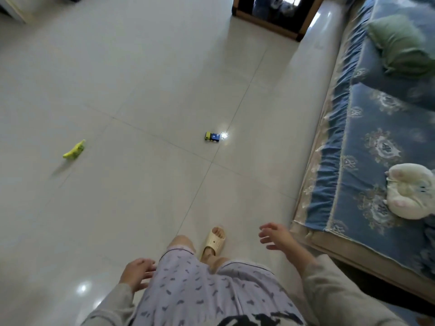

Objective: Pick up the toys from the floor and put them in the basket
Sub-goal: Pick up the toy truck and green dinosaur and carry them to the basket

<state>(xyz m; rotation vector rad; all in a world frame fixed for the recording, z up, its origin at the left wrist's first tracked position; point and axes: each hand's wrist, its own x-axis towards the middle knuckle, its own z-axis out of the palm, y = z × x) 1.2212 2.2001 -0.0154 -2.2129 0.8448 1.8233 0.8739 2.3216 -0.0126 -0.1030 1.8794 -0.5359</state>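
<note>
A small blue and yellow toy truck (pixel 212 137) stands on the pale tiled floor near the middle of the view. Further left lies a yellow-green toy dinosaur (pixel 74 150). My left hand (pixel 137 272) hangs by my hip at the bottom, fingers loosely apart and empty. My right hand (pixel 276 236) is lifted a little in front of me, fingers spread, holding nothing. Both hands are far from the toys. No basket is in view.
A sofa with a blue patterned cover (pixel 367 147) runs along the right side, carrying a green cushion (pixel 400 43) and a white plush toy (pixel 412 191). A dark wooden cabinet (pixel 275 15) stands at the far end. My foot in a beige slipper (pixel 213 241) is below.
</note>
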